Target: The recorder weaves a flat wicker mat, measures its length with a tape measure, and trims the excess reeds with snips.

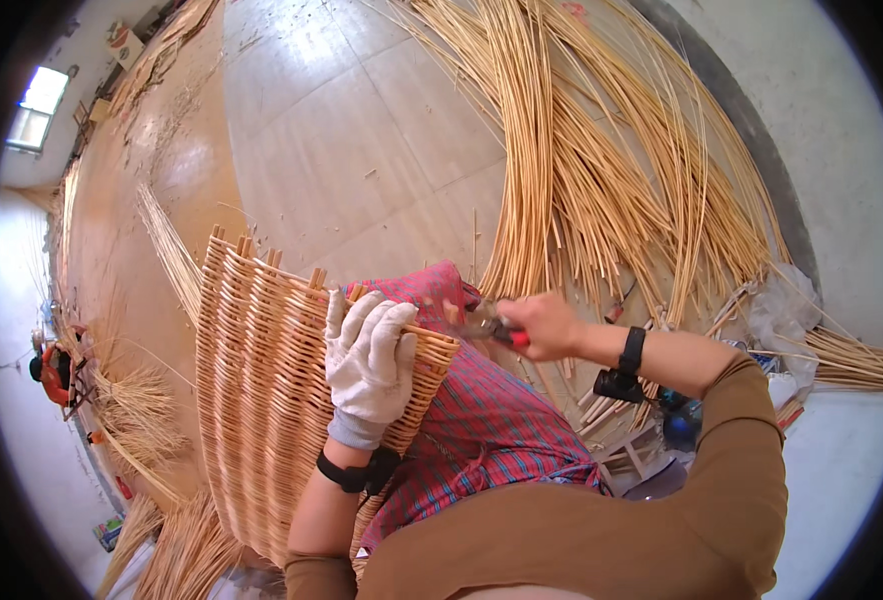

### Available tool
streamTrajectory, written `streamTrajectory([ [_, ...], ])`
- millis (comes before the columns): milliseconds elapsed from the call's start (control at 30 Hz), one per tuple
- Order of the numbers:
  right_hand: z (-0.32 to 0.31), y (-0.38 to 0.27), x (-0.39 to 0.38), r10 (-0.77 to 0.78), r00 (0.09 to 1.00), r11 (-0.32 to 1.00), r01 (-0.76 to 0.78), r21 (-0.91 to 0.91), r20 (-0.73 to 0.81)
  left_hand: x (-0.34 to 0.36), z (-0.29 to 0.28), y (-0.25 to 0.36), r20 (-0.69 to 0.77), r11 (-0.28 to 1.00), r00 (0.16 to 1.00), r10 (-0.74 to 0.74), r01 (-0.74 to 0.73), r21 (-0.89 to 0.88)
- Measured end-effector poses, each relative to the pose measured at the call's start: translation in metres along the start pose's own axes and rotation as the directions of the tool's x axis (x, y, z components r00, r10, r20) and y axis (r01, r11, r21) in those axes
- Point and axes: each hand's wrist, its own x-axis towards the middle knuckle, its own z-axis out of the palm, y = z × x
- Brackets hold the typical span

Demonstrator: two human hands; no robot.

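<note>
A woven wicker piece (261, 390) stands against my lap, with short stake ends sticking up along its top edge. My left hand (369, 355), in a white work glove, is closed over that edge near its right corner. Just right of the corner, my bare right hand (544, 326) grips red-handled pruning shears (483, 326). Motion smears their blades, so I cannot tell how far apart they are. The shears are over a red and blue checked cloth (501, 410) covering my lap. Whether the blades touch a cane is unclear.
Long bundles of cane (601, 170) lie on the tiled floor ahead and to the right. More cane bundles (186, 545) lie at the lower left. A clear plastic bag (783, 308) and cut canes lie at the right. A person in orange (58, 375) is at the far left.
</note>
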Motion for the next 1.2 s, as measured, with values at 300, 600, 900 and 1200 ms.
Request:
streamTrajectory([
  [300,0.012,-0.021,0.015,-0.022,0.984,0.956,0.073,0.284,-0.176,-0.005,-0.005,0.000,-0.106,0.996,0.991,-0.078,0.081,0.028],
  [600,0.019,-0.030,0.042,-0.132,0.985,0.941,0.161,0.299,-0.115,-0.011,-0.002,-0.002,-0.174,0.974,0.964,-0.203,0.218,0.069],
  [900,0.007,-0.020,0.050,-0.138,0.984,0.988,0.145,0.057,-0.116,-0.010,-0.004,-0.002,-0.160,0.974,0.963,-0.217,0.225,0.033],
  [1200,0.011,-0.023,0.068,-0.048,0.998,0.921,0.030,0.388,0.036,-0.012,-0.018,0.003,-0.210,0.999,0.978,0.005,0.006,0.049],
])
